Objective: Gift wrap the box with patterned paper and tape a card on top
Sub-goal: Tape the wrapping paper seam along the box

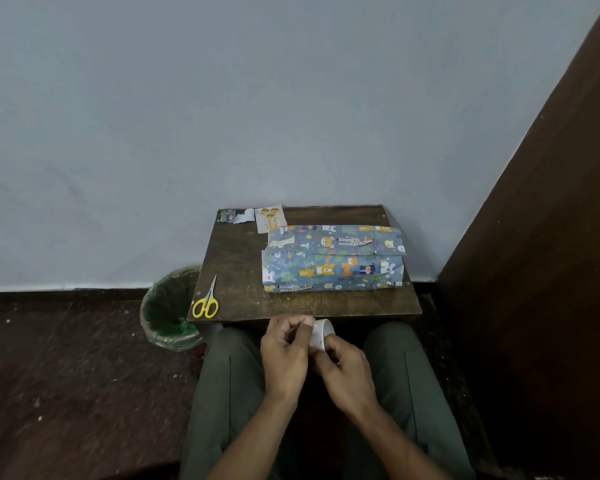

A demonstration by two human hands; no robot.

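Note:
The box, wrapped in blue paper with animal prints, lies on the small dark wooden table toward its right side. A white card with orange shapes lies at the table's back edge, partly under the box's corner. Below the table's front edge, over my lap, both hands hold a roll of clear tape. My right hand grips the roll from below. My left hand pinches at the roll's edge with thumb and fingertips.
Yellow-handled scissors lie at the table's front left corner. Paper scraps sit at the back left corner. A green-lined waste bin stands on the floor left of the table. A wall is behind, a dark wooden panel to the right.

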